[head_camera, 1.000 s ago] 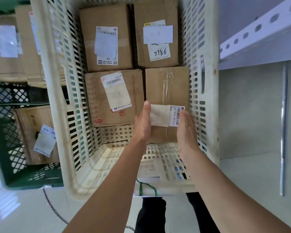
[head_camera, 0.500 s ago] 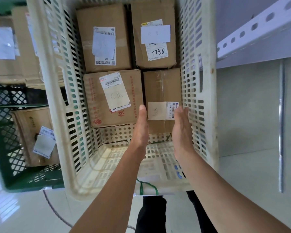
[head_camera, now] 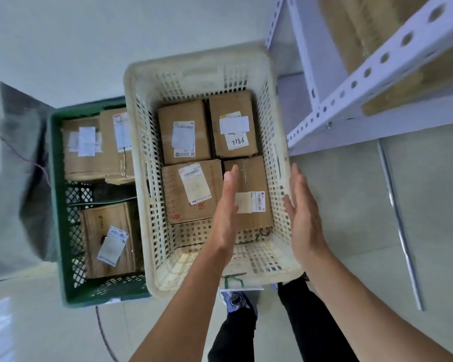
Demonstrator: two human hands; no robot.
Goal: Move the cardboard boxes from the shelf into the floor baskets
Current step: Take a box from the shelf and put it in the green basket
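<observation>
Open room at 6 o'clock in the white basket (head_camera: 194,65)
Four boxes (head_camera: 186,111) pack its floor toward 12 o'clock; the shelf rail (head_camera: 361,78) juts in at 2 o'clock.

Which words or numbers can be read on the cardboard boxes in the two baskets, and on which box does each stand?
"7786", handwritten: white label on the far right box in the white basket.
Red print on the near left box: too blurred.
All other shipping labels and barcodes: too small to read.
</observation>
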